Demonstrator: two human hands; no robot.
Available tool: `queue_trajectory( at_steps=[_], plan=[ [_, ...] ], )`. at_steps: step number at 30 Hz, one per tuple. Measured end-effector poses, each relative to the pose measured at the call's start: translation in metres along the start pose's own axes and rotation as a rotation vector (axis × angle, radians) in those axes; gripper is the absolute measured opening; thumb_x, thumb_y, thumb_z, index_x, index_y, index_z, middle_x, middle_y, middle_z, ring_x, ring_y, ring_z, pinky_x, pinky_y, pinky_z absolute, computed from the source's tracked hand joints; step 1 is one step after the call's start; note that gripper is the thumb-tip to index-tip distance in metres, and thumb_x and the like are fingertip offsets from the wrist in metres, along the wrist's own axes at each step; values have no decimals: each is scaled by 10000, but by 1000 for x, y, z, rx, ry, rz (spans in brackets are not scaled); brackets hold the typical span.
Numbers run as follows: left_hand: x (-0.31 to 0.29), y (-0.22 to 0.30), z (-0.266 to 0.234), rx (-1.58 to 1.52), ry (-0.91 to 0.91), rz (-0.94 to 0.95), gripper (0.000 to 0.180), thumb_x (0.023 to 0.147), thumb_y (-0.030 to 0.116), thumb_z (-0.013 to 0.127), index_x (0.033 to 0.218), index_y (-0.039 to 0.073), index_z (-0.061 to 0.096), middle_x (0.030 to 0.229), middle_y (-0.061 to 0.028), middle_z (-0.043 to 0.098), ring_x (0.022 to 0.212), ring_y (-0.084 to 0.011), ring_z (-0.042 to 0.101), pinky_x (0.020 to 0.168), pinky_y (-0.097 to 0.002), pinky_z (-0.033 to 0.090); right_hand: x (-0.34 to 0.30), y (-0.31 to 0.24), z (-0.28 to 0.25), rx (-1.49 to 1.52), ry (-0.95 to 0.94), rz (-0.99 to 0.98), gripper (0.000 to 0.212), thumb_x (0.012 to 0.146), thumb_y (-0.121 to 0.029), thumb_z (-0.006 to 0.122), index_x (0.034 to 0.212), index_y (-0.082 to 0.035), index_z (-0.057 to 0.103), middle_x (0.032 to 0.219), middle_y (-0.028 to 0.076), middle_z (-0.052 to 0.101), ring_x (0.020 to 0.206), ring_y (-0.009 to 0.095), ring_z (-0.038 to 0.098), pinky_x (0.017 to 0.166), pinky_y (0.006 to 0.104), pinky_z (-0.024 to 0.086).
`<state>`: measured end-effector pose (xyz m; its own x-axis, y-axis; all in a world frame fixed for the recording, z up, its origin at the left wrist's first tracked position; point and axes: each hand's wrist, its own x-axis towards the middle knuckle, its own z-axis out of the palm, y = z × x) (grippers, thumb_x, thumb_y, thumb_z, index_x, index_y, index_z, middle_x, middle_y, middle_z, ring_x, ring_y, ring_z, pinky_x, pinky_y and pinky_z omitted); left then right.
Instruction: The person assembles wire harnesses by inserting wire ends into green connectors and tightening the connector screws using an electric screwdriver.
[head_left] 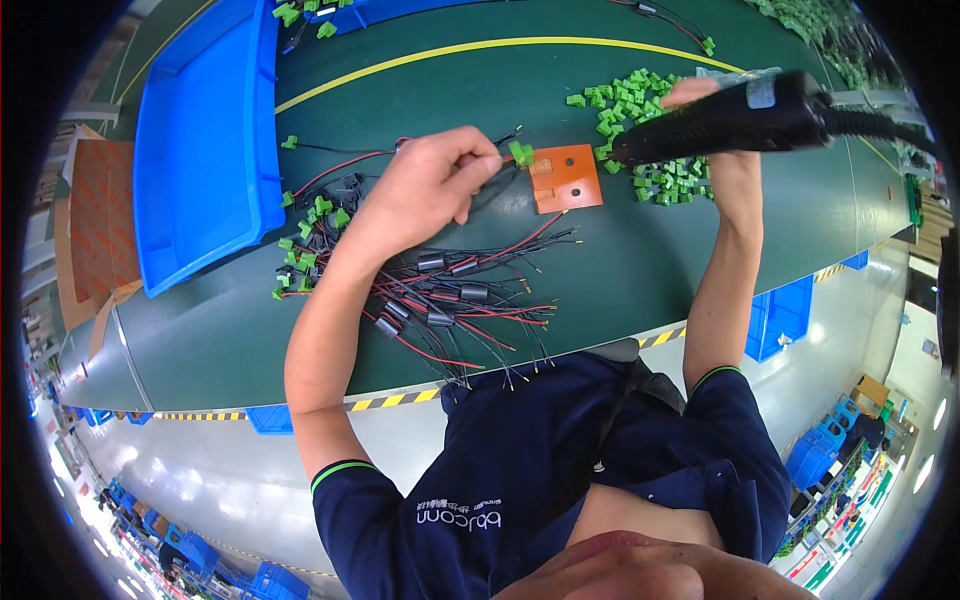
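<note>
My left hand [432, 192] pinches a thin red and black wire whose end carries a small green connector [520, 153]. The connector sits at the left top corner of an orange fixture block [570, 180] lying on the green table [640, 270]. A black electric screwdriver [740, 118] is gripped in my right hand [722, 160]. It lies almost level, with its tip pointing left toward the green connector, just right of the block.
A pile of loose green connectors [655, 135] lies behind the block. Several red and black wires with dark cores [460, 295] spread at the table's near side. Wired green connectors [310, 240] lie beside a large blue tray [205, 140]. Blue bins [778, 315] stand below the table edge.
</note>
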<state>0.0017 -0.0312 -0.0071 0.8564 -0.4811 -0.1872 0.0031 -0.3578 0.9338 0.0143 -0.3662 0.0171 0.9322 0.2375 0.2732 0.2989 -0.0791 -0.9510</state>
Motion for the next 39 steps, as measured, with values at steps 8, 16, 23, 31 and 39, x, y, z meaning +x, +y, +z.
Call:
queue_trajectory(
  at_steps=[8, 16, 23, 31, 39],
  plan=[
    [-10, 1, -31, 282, 73, 200, 229, 934, 117, 721, 1123, -4, 678, 953, -136, 715, 896, -247, 713, 795, -381, 544, -28, 32, 11, -962, -287, -124, 297, 831, -151, 809, 1100, -62, 720, 1095, 126, 718, 1030, 372, 653, 936, 474, 494],
    [-28, 6, -35, 794, -152, 102, 397, 683, -30, 801, 1028, 30, 614, 1008, -119, 644, 1015, -354, 627, 858, -448, 499, -35, 45, 6, -892, -208, -192, 148, 870, -45, 756, 1009, -6, 726, 1081, 86, 731, 953, 317, 703, 823, 405, 539],
    [-45, 28, -29, 846, -167, 207, 300, 714, 24, 810, 941, 30, 614, 941, -111, 659, 943, -366, 648, 770, -488, 504, -35, 43, 9, -846, -246, -164, 157, 869, -65, 766, 1013, -11, 737, 1091, 91, 732, 960, 325, 695, 859, 414, 535],
    [-40, 24, -4, 806, -449, 125, 164, 824, 113, 780, 936, 50, 678, 918, -92, 659, 953, -340, 665, 775, -473, 515, -38, 53, 3, -892, -35, -174, 245, 875, -62, 781, 1111, -27, 726, 1078, 129, 715, 1019, 355, 654, 887, 414, 527],
    [-40, 17, -36, 584, -352, 127, 148, 833, 85, 749, 974, 53, 725, 940, -75, 705, 935, -311, 684, 779, -441, 530, -37, 91, -21, -354, 365, 107, 193, 953, -16, 723, 1133, 41, 679, 1011, 69, 749, 928, 139, 684, 823, 307, 540]
  ],
)
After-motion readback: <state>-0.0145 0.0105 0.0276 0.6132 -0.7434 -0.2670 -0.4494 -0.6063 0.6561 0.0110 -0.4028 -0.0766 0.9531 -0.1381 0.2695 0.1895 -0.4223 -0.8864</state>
